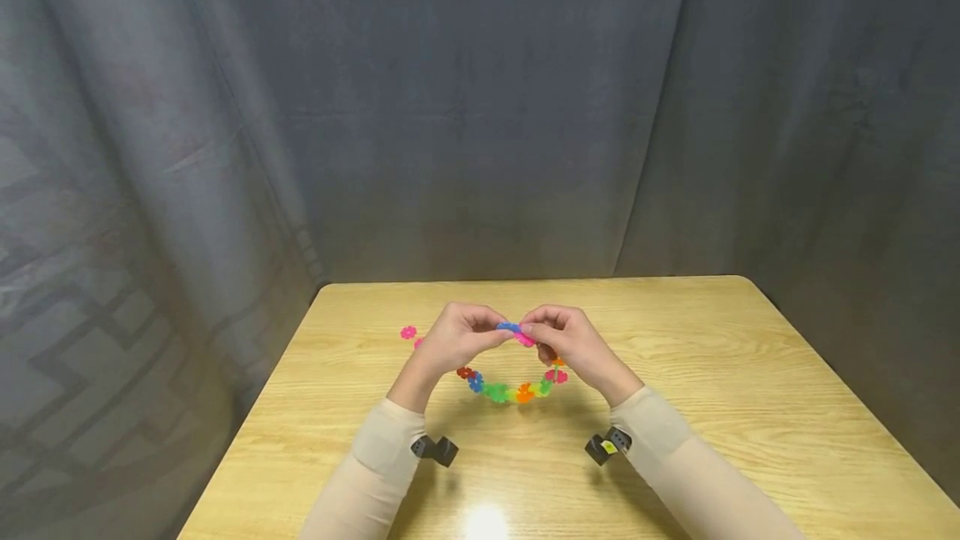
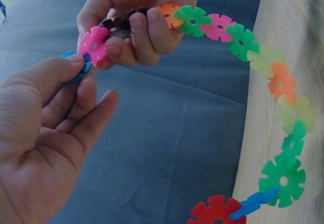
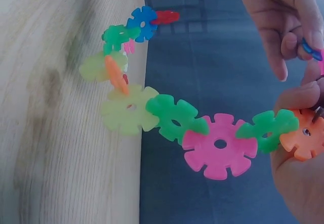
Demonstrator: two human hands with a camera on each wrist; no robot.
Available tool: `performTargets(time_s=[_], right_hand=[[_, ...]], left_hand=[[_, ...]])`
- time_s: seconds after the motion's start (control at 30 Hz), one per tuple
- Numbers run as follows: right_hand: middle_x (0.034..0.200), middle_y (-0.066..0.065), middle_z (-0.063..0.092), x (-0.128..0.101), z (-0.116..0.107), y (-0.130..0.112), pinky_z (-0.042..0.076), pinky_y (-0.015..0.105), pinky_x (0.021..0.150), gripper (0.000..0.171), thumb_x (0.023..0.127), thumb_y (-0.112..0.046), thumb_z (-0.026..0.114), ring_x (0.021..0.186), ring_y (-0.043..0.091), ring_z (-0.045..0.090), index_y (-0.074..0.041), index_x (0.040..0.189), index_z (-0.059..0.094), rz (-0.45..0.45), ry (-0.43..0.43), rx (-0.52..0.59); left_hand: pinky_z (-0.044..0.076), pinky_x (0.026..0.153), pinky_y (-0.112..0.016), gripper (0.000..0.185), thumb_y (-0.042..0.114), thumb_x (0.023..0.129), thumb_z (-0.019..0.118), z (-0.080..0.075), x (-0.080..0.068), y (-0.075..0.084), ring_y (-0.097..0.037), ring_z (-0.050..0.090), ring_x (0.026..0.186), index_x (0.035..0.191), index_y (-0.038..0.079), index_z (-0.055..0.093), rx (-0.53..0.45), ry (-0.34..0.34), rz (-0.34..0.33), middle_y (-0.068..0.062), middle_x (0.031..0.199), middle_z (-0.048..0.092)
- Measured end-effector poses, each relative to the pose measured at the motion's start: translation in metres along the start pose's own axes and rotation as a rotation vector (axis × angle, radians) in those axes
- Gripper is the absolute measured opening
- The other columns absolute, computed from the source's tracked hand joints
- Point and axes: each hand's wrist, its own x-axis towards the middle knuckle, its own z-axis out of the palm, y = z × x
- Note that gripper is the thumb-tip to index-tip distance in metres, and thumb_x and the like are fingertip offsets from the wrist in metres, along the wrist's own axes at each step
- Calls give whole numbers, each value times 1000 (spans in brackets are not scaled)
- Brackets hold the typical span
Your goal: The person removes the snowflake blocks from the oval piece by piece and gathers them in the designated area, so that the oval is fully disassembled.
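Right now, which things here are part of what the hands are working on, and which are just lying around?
In use:
- chain of plastic flower discs, hanging between both hands
- blue disc, pinched by the left hand
- pink disc at the chain's end, held by the right hand

Lying about:
- loose pink disc on the wooden table

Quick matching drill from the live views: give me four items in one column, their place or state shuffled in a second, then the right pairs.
Things:
1. blue disc
2. chain of discs
3. loose pink disc
4. table

Places or states:
A. lies alone on the wood, left of the hands
B. pinched in the left hand, against a pink disc at the chain's end
C. hangs in a curve between the two hands, its other end gripped by the right hand
D. pale wood, below both arms

Pairs: 1-B, 2-C, 3-A, 4-D
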Motion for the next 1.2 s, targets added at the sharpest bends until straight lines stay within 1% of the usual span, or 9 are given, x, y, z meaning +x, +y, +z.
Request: performTargets(time_s=[0.1, 0.2, 0.27, 0.5, 0.67, 0.77, 0.9, 1.0, 1.2], right_hand=[[81, 15, 62, 0, 0, -1, 42, 25, 53, 27, 97, -22, 64, 56, 13, 47, 4, 103, 66, 1, 5, 0], [84, 22, 61, 0, 0, -2, 42, 25, 54, 27, 96, -22, 65, 56, 14, 47, 4, 103, 66, 8, 7, 0], [84, 22, 60, 1, 0, -2, 42, 25, 54, 26, 96, -21, 65, 56, 14, 47, 4, 103, 66, 12, 7, -2], [78, 7, 63, 1, 0, -3, 42, 26, 54, 26, 95, -22, 66, 56, 14, 47, 3, 102, 66, 4, 10, -8], [78, 7, 63, 3, 0, -1, 42, 26, 53, 26, 95, -23, 67, 56, 14, 47, 3, 102, 66, -6, 15, -11], [80, 14, 62, 3, 1, -1, 42, 26, 53, 26, 94, -24, 68, 55, 15, 46, 2, 100, 67, 0, 23, -10], [80, 15, 63, 2, 0, -1, 41, 26, 53, 26, 93, -25, 69, 54, 16, 45, 0, 99, 67, -1, 29, -12], [79, 9, 64, 1, 0, 0, 41, 26, 53, 26, 93, -25, 69, 55, 16, 45, 0, 99, 68, -5, 25, -7], [81, 11, 64, 0, 0, 0, 41, 26, 54, 26, 93, -25, 69, 55, 16, 45, 0, 100, 68, -10, 20, -2]], left_hand=[[55, 77, -33, 9, 4, 89, 72, 1, -1, 4, -33, 67, 81, 93, -4, 74, -4, 5, 20, -20, 89, 71], [55, 77, -33, 9, 4, 89, 72, 1, -1, 4, -26, 67, 79, 93, -3, 75, 1, 12, 26, -21, 89, 71], [55, 76, -33, 9, 5, 89, 72, 1, -1, 4, -22, 67, 78, 93, -3, 75, 9, 16, 27, -20, 89, 71], [55, 74, -32, 9, 6, 88, 74, 0, -1, 5, -17, 66, 74, 91, -2, 75, 43, 34, 50, -12, 83, 72], [55, 78, -34, 7, 1, 87, 73, 0, -2, 6, -17, 65, 75, 89, -5, 74, 41, 58, 104, -13, 83, 72], [55, 76, -33, 7, 5, 87, 74, -2, 2, -9, -17, 63, 72, 88, -2, 74, 35, 71, 135, -9, 83, 72], [56, 72, -34, 10, 15, 87, 77, -5, 6, -33, -18, 65, 72, 89, 6, 75, 13, 78, 122, -2, 84, 72], [56, 75, -36, 11, 17, 87, 77, -6, 5, -38, -20, 66, 75, 89, 7, 75, -5, 95, 90, -2, 87, 72], [55, 76, -32, 12, 16, 87, 77, -12, 2, -44, -18, 67, 81, 94, 7, 75, 3, 186, 65, -4, 92, 73]])
